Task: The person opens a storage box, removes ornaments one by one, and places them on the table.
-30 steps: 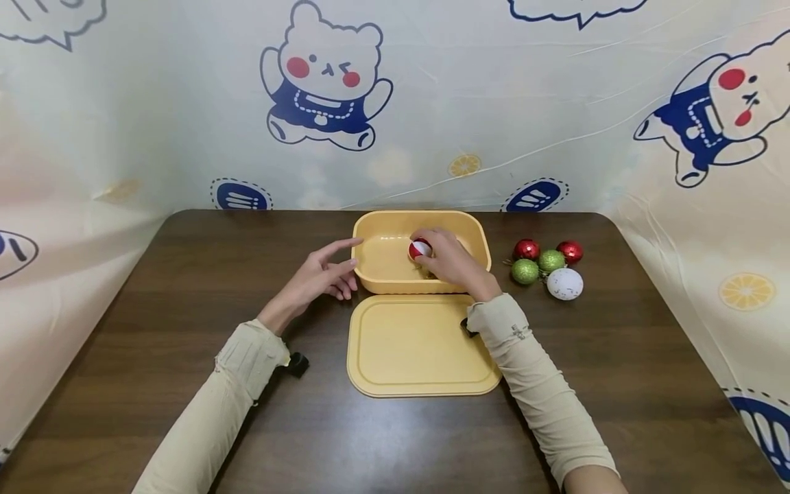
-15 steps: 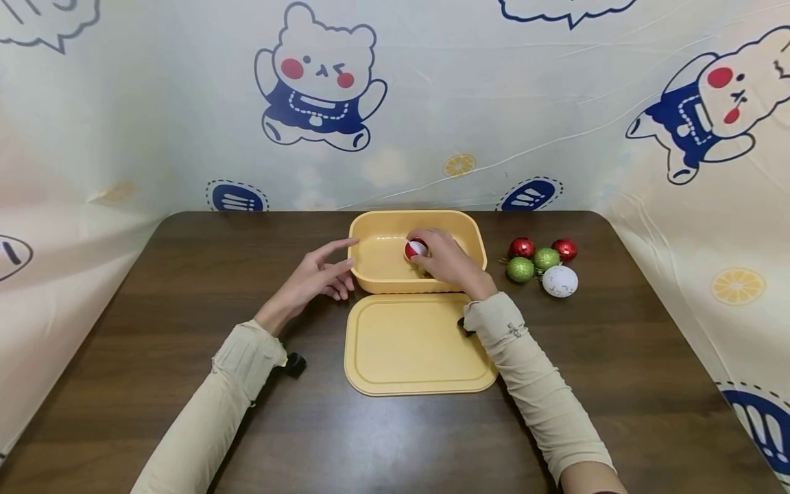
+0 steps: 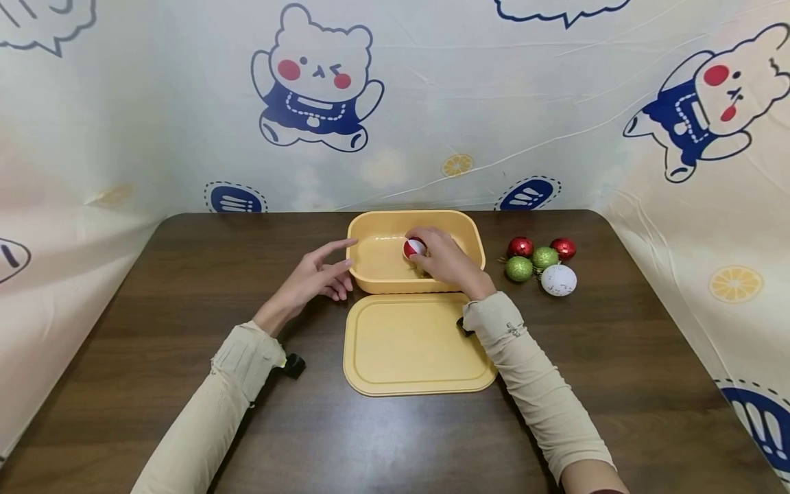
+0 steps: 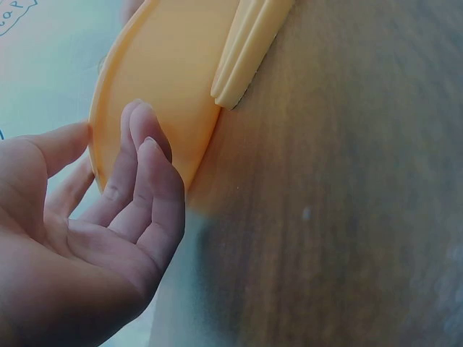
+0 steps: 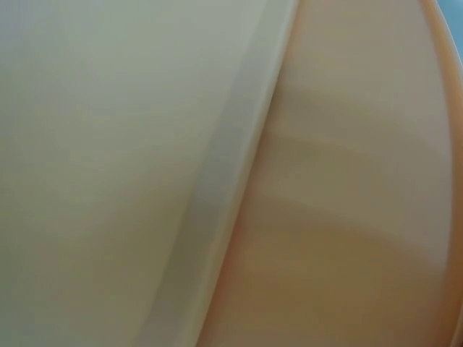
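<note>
In the head view, my right hand [image 3: 447, 259] reaches into a yellow plastic box [image 3: 395, 285] and grips a red-and-white bauble [image 3: 412, 248] between thumb and fingers, low inside it. My left hand [image 3: 313, 276] is at the box's left side. Its index finger and thumb touch the rim, while the other fingers curl loosely beside the wall, as the left wrist view shows too. A matching yellow lid [image 3: 420, 343] lies flat on the table just in front of the box. Only the lid and the box wall [image 5: 347, 217] fill the right wrist view; the hand is out of it.
Right of the box sits a cluster of baubles: a red one [image 3: 520, 247], another red one [image 3: 563, 248], a green one [image 3: 519, 269], a second green one [image 3: 545, 258] and a speckled white one [image 3: 559, 280]. A printed cloth [image 3: 407, 103] hangs behind the dark wooden table [image 3: 216, 274].
The head view has shifted slightly, moving the scene a little leftward. Both hands keep their places at the box, and the bauble stays in the right hand's grip.
</note>
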`<state>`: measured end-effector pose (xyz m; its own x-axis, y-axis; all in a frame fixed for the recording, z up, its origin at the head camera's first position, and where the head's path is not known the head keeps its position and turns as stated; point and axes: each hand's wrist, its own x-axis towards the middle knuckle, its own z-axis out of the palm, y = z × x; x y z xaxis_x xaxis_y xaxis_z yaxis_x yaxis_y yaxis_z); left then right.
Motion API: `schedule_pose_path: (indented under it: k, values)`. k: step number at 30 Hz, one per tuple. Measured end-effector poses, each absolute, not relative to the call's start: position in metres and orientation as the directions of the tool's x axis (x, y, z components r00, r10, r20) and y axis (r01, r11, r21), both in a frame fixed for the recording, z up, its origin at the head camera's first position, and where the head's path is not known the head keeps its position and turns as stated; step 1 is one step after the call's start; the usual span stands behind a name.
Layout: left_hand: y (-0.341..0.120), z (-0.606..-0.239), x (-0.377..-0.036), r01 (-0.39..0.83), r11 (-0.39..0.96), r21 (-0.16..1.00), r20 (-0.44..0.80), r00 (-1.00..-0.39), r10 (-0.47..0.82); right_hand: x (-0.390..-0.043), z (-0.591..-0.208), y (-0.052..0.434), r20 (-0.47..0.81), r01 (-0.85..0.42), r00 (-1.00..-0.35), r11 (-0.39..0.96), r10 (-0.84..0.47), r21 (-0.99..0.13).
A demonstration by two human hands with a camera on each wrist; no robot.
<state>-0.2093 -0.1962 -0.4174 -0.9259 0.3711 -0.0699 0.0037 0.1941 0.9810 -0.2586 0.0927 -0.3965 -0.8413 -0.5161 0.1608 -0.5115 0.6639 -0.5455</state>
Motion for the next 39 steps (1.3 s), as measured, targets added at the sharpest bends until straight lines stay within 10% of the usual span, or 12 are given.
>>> schedule_pose_path:
  k: [39]
  values:
    - [-0.196,-0.418,-0.21,-0.015,0.182,0.983,-0.083,-0.924,0.374,-0.25,-0.373,0.117,0.312,-0.548,-0.836,0.669,-0.451,-0.502]
